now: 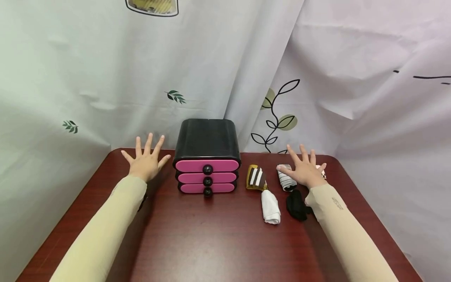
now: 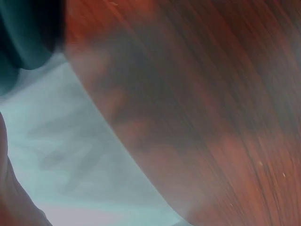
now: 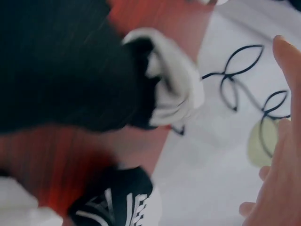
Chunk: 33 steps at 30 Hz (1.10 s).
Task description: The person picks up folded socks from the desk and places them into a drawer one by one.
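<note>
My left hand (image 1: 143, 163) is held over the far left of the table with its fingers spread, holding nothing. To its right stands a small black drawer cabinet (image 1: 207, 137) with three pink drawer fronts, all closed. Fingers likewise spread, my right hand (image 1: 305, 171) hovers above several rolled socks. Nearest it are a white striped sock (image 1: 284, 181), a black sock (image 1: 296, 205) and a checkered one (image 1: 320, 170), mostly hidden behind the hand. Closer to the cabinet lie a brown-and-mustard sock with white stripes (image 1: 256, 177) and a white sock (image 1: 270, 208).
The dark red wooden table (image 1: 211, 243) has rounded back corners. A pale curtain (image 1: 141, 58) with printed leaves hangs right behind it and along both sides.
</note>
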{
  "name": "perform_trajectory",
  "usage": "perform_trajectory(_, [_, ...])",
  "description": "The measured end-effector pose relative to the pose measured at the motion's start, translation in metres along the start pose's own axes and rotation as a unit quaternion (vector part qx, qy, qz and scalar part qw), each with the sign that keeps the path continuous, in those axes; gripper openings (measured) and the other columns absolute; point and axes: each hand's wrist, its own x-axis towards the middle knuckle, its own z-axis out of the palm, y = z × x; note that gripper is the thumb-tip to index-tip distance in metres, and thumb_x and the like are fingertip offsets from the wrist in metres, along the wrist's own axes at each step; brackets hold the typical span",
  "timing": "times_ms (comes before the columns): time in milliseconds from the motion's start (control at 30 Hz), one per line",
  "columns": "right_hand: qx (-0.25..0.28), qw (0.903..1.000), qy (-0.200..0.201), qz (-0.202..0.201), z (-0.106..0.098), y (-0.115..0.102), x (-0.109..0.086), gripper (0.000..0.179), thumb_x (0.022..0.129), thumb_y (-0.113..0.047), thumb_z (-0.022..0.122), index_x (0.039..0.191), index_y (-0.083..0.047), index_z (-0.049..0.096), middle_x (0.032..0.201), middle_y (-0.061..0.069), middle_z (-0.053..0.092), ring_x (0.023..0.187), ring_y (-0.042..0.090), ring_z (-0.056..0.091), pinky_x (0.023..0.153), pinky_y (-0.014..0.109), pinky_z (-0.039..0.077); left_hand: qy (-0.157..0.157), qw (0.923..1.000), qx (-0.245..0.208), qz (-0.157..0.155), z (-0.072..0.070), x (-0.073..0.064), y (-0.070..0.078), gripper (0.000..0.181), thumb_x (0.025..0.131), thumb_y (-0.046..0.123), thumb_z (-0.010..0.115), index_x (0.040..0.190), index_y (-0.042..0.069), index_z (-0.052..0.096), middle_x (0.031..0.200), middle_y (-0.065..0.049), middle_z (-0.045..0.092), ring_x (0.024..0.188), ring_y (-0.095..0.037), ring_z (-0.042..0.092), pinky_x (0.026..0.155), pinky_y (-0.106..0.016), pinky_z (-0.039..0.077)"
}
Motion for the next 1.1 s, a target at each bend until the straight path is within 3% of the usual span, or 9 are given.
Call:
perform_trajectory(167, [0.013, 0.9991, 0.025, -0.032, -0.002, -0.015, -0.009, 0.095, 0.090, -0.076, 0.052, 0.164, -0.033, 0.011, 0.169, 0.018, -0.004, 0.150, 0.054, -0.010, 0.101, 0.088, -0.003, 0.034, 0.9985, -0.030, 0.029, -0.009, -0.008, 0.004, 0.077, 0.104, 0.057, 0.041, 0.164, 0.032, -0.001, 0.170, -0.015, -0.007, 0.150, -0.050, -0.017, 0.097, -0.087, -0.015])
perform_trajectory(267, [0.026, 0.9942, 0.074, -0.074, -0.001, -0.027, -0.015, 0.089, 0.092, -0.068, 0.059, 0.163, -0.028, 0.023, 0.168, 0.019, 0.009, 0.151, 0.051, 0.005, 0.106, 0.083, 0.011, 0.055, 0.9965, -0.046, 0.043, -0.018, -0.013, 0.006, 0.075, 0.106, 0.054, 0.039, 0.164, 0.032, -0.002, 0.170, -0.013, -0.008, 0.151, -0.047, -0.018, 0.097, -0.086, -0.017])
perform_trajectory(433, [0.081, 0.9676, 0.183, -0.154, 0.005, -0.051, -0.029, 0.067, 0.094, -0.045, 0.070, 0.149, -0.011, 0.049, 0.148, 0.022, 0.045, 0.137, 0.043, 0.041, 0.104, 0.067, 0.038, 0.093, 0.9917, -0.062, 0.064, -0.040, -0.019, 0.015, 0.072, 0.108, 0.047, 0.041, 0.164, 0.031, -0.001, 0.171, -0.010, -0.006, 0.152, -0.044, -0.015, 0.101, -0.084, -0.016])
perform_trajectory(533, [0.127, 0.9508, 0.213, -0.186, 0.007, -0.068, -0.039, 0.056, 0.094, -0.034, 0.074, 0.139, -0.006, 0.057, 0.133, 0.019, 0.055, 0.126, 0.037, 0.052, 0.102, 0.058, 0.045, 0.122, 0.9867, -0.061, 0.088, -0.053, -0.021, 0.024, 0.071, 0.107, 0.047, 0.042, 0.165, 0.031, 0.004, 0.171, -0.009, 0.000, 0.154, -0.041, -0.011, 0.105, -0.081, -0.014])
perform_trajectory(633, [0.172, 0.9392, 0.219, -0.201, 0.009, -0.085, -0.046, 0.047, 0.093, -0.026, 0.075, 0.132, -0.004, 0.061, 0.125, 0.016, 0.060, 0.114, 0.031, 0.059, 0.097, 0.052, 0.049, 0.147, 0.9808, -0.053, 0.116, -0.064, -0.023, 0.034, 0.069, 0.107, 0.045, 0.044, 0.165, 0.030, 0.010, 0.171, -0.008, 0.007, 0.156, -0.036, -0.005, 0.110, -0.078, -0.012])
perform_trajectory(800, [0.244, 0.9213, 0.205, -0.223, 0.015, -0.114, -0.052, 0.035, 0.092, -0.018, 0.076, 0.122, -0.004, 0.066, 0.112, 0.013, 0.065, 0.096, 0.024, 0.063, 0.082, 0.043, 0.057, 0.160, 0.9732, -0.037, 0.161, -0.075, -0.028, 0.047, 0.068, 0.106, 0.041, 0.049, 0.164, 0.027, 0.017, 0.170, -0.006, 0.016, 0.156, -0.032, 0.004, 0.113, -0.076, -0.007])
perform_trajectory(1000, [0.338, 0.8998, 0.173, -0.214, 0.028, -0.145, -0.058, 0.031, 0.092, -0.016, 0.076, 0.119, -0.006, 0.067, 0.103, 0.005, 0.069, 0.092, 0.019, 0.067, 0.076, 0.037, 0.060, 0.160, 0.9635, -0.026, 0.213, -0.073, -0.035, 0.054, 0.069, 0.103, 0.034, 0.057, 0.163, 0.022, 0.024, 0.166, -0.007, 0.026, 0.154, -0.031, 0.017, 0.116, -0.074, 0.000])
perform_trajectory(1100, [0.393, 0.8864, 0.146, -0.196, 0.036, -0.160, -0.059, 0.028, 0.093, -0.017, 0.075, 0.118, -0.007, 0.068, 0.100, 0.005, 0.071, 0.088, 0.017, 0.068, 0.076, 0.032, 0.059, 0.147, 0.9636, -0.026, 0.222, -0.069, -0.037, 0.055, 0.070, 0.103, 0.034, 0.058, 0.163, 0.021, 0.024, 0.167, -0.007, 0.026, 0.154, -0.030, 0.017, 0.117, -0.072, 0.002])
